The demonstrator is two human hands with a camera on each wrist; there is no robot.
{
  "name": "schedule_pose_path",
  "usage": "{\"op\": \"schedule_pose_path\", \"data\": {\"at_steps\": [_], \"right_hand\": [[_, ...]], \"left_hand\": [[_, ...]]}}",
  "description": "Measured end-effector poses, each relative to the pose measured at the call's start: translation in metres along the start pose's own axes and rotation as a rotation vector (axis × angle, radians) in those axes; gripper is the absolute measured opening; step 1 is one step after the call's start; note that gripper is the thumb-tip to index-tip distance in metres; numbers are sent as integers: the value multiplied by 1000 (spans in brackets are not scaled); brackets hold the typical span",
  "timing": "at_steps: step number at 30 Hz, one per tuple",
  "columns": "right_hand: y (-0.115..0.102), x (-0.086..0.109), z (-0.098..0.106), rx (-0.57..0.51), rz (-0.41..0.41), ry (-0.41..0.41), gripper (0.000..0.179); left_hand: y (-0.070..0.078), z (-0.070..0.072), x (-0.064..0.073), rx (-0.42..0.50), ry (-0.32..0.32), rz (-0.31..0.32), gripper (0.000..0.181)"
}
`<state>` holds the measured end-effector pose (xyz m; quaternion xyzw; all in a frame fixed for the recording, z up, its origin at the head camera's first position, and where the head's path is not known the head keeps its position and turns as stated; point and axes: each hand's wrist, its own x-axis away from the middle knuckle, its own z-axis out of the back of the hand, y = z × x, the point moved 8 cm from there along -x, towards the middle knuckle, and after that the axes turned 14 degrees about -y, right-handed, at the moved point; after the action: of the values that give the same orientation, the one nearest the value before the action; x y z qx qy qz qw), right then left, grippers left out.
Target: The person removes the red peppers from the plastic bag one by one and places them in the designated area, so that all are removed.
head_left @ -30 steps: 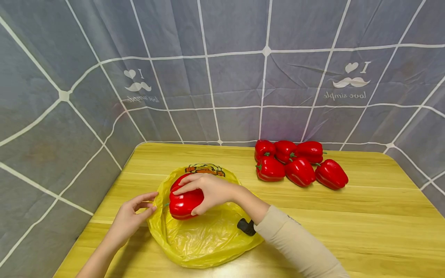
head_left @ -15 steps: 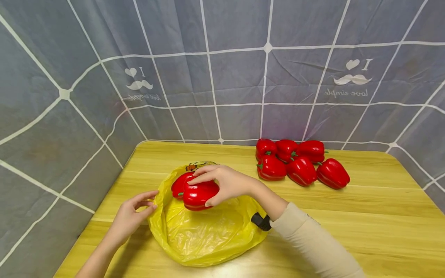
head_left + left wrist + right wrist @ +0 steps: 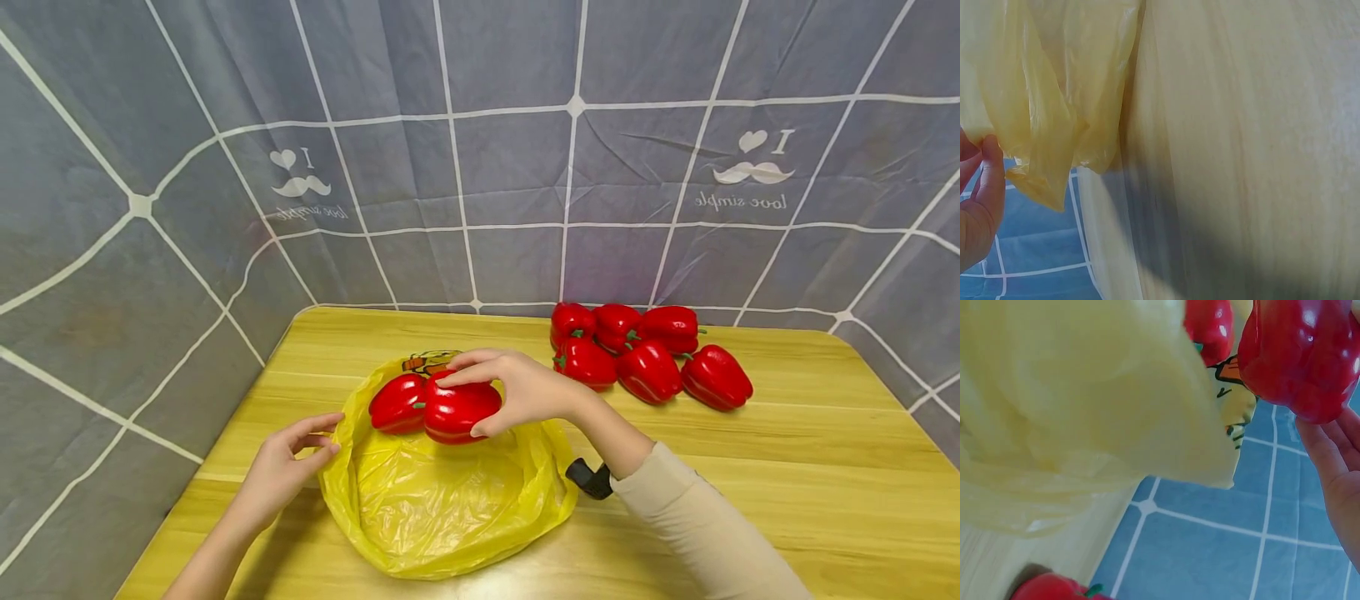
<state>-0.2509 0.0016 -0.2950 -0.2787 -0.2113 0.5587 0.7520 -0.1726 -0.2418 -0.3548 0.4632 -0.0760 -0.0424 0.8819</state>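
A yellow plastic bag (image 3: 442,508) lies spread with its mouth facing up on the table. My left hand (image 3: 283,471) pinches the bag's left rim between thumb and fingers; the left wrist view shows the fingertips on the thin yellow film (image 3: 1041,94). My right hand (image 3: 528,390) grips a red bell pepper (image 3: 459,412) from above and the right side, over the bag's mouth. Another red bell pepper (image 3: 397,403) rests inside the bag, just left of the held one. In the right wrist view the held pepper (image 3: 1300,356) hangs above my fingers.
Several red bell peppers (image 3: 648,371) lie grouped on the wooden table (image 3: 810,467), right of the bag and near the back. A grey curtain (image 3: 517,175) with white lines hangs behind. A black device (image 3: 588,479) sits at my right wrist.
My right hand has moved rightward with the pepper, baring the other pepper in the bag. The left hand keeps its hold on the rim.
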Motion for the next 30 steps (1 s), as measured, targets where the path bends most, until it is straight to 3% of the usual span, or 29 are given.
{"op": "schedule_pose_path", "data": {"at_steps": [11, 30], "right_hand": [[7, 17, 3, -21, -40, 23, 55], [19, 66, 25, 19, -65, 151, 55]], "left_hand": [[-1, 1, 1, -4, -8, -17, 39], [-2, 1, 0, 0, -8, 4, 40]]}}
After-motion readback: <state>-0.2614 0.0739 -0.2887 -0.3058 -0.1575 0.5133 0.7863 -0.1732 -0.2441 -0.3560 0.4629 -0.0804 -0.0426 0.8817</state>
